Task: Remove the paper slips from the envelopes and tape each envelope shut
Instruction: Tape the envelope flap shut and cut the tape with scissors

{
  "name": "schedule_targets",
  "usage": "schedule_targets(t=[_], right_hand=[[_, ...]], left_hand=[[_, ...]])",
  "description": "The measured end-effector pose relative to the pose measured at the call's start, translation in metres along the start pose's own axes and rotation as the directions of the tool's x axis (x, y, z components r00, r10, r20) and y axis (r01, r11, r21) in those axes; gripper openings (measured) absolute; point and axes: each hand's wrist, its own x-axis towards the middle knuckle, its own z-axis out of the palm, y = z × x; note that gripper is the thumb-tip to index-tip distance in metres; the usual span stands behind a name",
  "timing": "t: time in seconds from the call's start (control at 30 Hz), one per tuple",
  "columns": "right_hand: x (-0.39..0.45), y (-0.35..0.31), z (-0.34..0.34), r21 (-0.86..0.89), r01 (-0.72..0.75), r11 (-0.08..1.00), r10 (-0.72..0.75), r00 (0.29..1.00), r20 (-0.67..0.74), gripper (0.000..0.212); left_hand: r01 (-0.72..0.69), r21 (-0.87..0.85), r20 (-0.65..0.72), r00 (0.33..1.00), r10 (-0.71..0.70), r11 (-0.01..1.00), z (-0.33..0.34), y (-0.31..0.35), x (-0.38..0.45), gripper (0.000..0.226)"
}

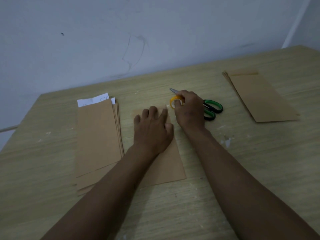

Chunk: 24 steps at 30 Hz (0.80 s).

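A brown envelope (170,163) lies lengthwise in the middle of the table, mostly under my left forearm. My left hand (153,129) presses flat on its upper end, fingers spread. Just right of that end, my right hand (188,110) grips a small yellow roll of clear tape (174,101). A short bit of tape seems to run from the roll to the envelope's top corner. On the left lies a stack of brown envelopes (98,135) with white paper slips (94,99) sticking out at the top.
Green-handled scissors (212,110) lie behind my right hand, blade tip showing at its far side. A second stack of brown envelopes (259,97) lies at the back right. The wooden table (242,170) meets a pale wall at the back.
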Motion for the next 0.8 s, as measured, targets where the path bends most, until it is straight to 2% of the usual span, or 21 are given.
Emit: schedule_targets(t=[0.2, 0.37, 0.57, 0.8], right_hand=[[0.0022, 0.0002, -0.0010, 0.055, -0.020, 0.998, 0.026, 0.994, -0.104, 0.028], [0.0020, 0.0009, -0.0021, 0.141, -0.023, 0.990, 0.042, 0.990, -0.137, 0.023], [-0.0008, -0.0001, -0.0009, 0.160, 0.014, 0.987, 0.003, 0.994, -0.110, 0.016], [-0.0009, 0.0036, 0.0005, 0.137, 0.009, 0.991, 0.003, 0.996, -0.089, 0.016]], left_hand=[[0.014, 0.003, -0.004, 1.000, -0.014, 1.000, -0.0018, -0.0026, -0.0003, 0.066], [0.010, -0.001, -0.016, 1.000, -0.010, 1.000, 0.0006, 0.0001, 0.0013, 0.065], [0.014, 0.035, -0.026, 1.000, -0.013, 0.999, 0.0025, 0.0026, 0.0012, 0.079], [-0.055, 0.017, -0.030, 0.998, 0.055, 0.998, 0.0037, 0.0058, 0.0039, 0.066]])
